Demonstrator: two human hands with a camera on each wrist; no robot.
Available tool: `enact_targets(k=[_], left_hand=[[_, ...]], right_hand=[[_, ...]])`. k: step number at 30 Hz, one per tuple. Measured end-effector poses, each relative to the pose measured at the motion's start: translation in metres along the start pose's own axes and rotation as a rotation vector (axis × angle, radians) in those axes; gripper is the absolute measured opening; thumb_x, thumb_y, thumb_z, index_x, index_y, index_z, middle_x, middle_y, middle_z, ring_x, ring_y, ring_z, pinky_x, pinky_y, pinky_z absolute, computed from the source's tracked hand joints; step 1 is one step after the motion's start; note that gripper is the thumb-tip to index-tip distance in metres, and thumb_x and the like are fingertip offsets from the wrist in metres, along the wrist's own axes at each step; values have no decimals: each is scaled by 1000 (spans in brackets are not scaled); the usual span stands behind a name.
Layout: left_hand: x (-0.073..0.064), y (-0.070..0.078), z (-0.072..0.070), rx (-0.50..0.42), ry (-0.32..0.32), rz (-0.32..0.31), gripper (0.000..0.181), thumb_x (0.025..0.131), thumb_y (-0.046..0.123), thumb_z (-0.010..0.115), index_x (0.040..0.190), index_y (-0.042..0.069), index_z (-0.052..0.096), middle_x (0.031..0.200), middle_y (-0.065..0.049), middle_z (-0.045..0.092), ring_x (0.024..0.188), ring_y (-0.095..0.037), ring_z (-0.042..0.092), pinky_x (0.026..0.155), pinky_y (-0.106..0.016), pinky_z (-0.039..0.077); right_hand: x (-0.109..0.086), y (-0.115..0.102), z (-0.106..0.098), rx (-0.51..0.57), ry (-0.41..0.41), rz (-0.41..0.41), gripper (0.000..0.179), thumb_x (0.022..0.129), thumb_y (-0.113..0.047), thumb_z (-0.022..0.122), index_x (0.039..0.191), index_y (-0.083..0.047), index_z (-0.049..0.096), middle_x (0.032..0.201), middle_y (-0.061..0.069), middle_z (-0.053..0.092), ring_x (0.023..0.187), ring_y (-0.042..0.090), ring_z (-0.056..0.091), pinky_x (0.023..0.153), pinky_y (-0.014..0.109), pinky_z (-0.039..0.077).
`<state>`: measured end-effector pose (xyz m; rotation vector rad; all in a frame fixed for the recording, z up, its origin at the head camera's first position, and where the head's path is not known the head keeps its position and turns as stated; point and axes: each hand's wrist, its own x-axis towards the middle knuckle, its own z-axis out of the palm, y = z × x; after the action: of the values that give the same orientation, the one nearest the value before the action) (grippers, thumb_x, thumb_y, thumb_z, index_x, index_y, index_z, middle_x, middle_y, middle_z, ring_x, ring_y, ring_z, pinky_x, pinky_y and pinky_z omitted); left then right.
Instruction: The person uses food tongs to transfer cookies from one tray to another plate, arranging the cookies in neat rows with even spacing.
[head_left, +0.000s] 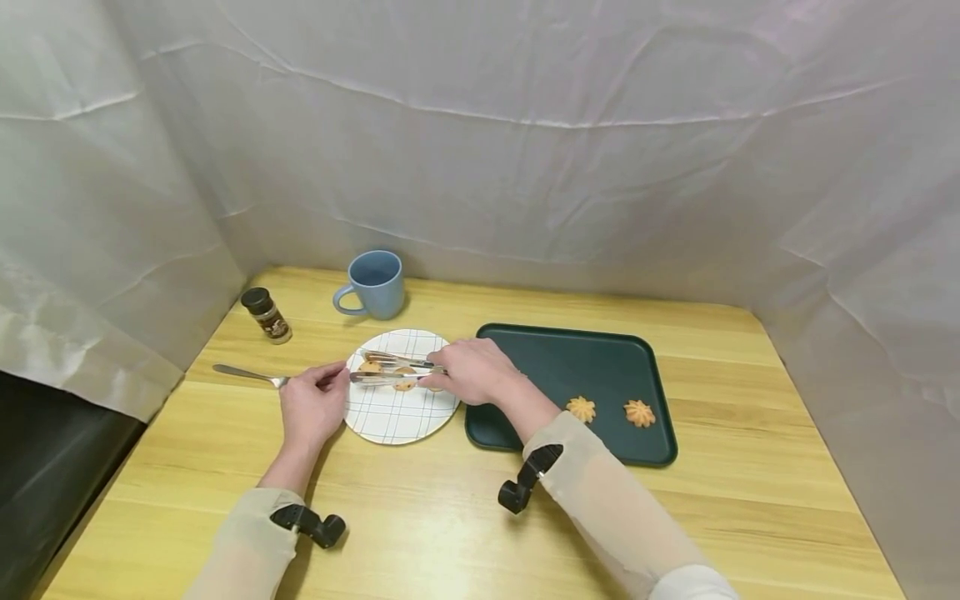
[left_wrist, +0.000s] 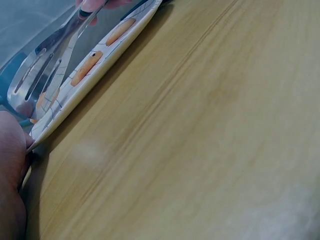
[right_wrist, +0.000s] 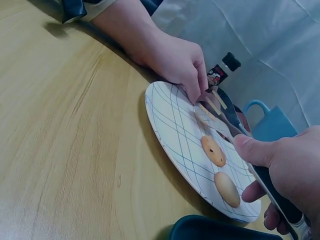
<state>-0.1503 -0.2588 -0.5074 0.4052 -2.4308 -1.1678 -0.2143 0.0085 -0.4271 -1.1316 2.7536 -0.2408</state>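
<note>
At the left edge of a white plate (head_left: 393,417) with a thin-lined grid, my left hand (head_left: 313,407) pinches the rim between thumb and fingers. My right hand (head_left: 480,372) holds metal serving tongs (left_wrist: 45,67) with a slotted jaw, reaching in from the right over the plate's far half. Their tips are around the leftmost round cookie (head_left: 370,367). Beside it on the plate lie a chip-dotted cookie (right_wrist: 214,151) and a plain-looking cookie (right_wrist: 227,190), the latter just under my right fingers.
A dark green tray (head_left: 547,358) right of the plate holds two flower-shaped cookies, one in the middle (head_left: 581,408) and one at right (head_left: 640,413). Behind the plate stands a blue mug (head_left: 378,287). A black-capped seasoning jar (head_left: 267,317) and a metal utensil (head_left: 243,372) are at left.
</note>
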Motion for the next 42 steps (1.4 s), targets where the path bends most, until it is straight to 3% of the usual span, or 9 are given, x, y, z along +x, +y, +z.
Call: enact_targets(k=[4, 7, 14, 20, 27, 31, 35, 40, 42], left_hand=[[1, -2, 0, -3, 8, 22, 21, 98, 15, 73, 112, 3, 82, 92, -12, 79, 82, -23, 73, 66, -12, 47], [1, -3, -2, -1, 6, 22, 20, 98, 15, 73, 112, 4, 82, 93, -12, 79, 82, -23, 73, 67, -12, 48], [1, -4, -3, 4, 3, 11, 20, 97, 14, 74, 113, 5, 82, 93, -11, 79, 83, -23, 73, 67, -11, 48], [0, -3, -3, 0, 6, 21, 20, 98, 14, 73, 112, 3, 83, 92, -12, 79, 82, -23, 73, 67, -11, 47], [0, -2, -3, 6, 10, 15, 20, 98, 14, 72, 112, 3, 82, 93, -12, 79, 83, -24, 73, 68, -11, 46], [-1, -2, -5, 9, 11, 13, 21, 98, 14, 72, 112, 3, 82, 93, -13, 79, 84, -24, 73, 68, -11, 46], [-1, -2, -6, 6, 5, 4, 21, 98, 14, 72, 113, 2, 82, 94, -13, 79, 85, -25, 73, 68, -11, 46], [0, -5, -6, 8, 6, 3, 21, 98, 14, 73, 114, 3, 82, 95, -13, 79, 85, -24, 73, 68, -11, 47], [1, -6, -7, 12, 8, 6, 21, 98, 15, 73, 114, 3, 82, 95, -13, 79, 85, -24, 73, 68, -12, 47]], right_hand=[[4, -2, 2, 5, -19, 16, 51, 106, -58, 56, 141, -23, 70, 121, -4, 75, 101, 17, 70, 83, 41, 56], [7, -5, 4, 8, -28, 28, 51, 106, -58, 56, 142, -24, 69, 128, -4, 73, 108, 19, 70, 87, 42, 56], [7, -7, 3, 23, -23, 34, 42, 105, -59, 56, 120, -23, 73, 87, -6, 67, 81, 14, 63, 71, 38, 51], [-4, -3, -4, 29, 4, 31, 45, 106, -60, 56, 124, -22, 73, 91, -7, 69, 82, 13, 63, 72, 36, 51], [-23, 9, -12, 57, 60, 10, 38, 105, -59, 58, 97, -23, 68, 69, -7, 55, 61, 14, 51, 57, 32, 39], [-37, 16, -18, 75, 78, 23, 41, 105, -57, 59, 118, -22, 75, 74, -9, 61, 58, 11, 52, 55, 31, 40], [-52, 23, -22, 79, 72, 55, 57, 105, -58, 58, 146, -18, 66, 102, -6, 76, 66, 7, 61, 60, 31, 49], [-71, 36, -24, 59, 90, 78, 59, 105, -60, 57, 141, -16, 68, 111, -2, 77, 70, 6, 63, 65, 31, 52], [-79, 41, -26, 69, 96, 88, 60, 104, -61, 57, 141, -14, 68, 97, -4, 76, 65, 7, 60, 61, 32, 50]])
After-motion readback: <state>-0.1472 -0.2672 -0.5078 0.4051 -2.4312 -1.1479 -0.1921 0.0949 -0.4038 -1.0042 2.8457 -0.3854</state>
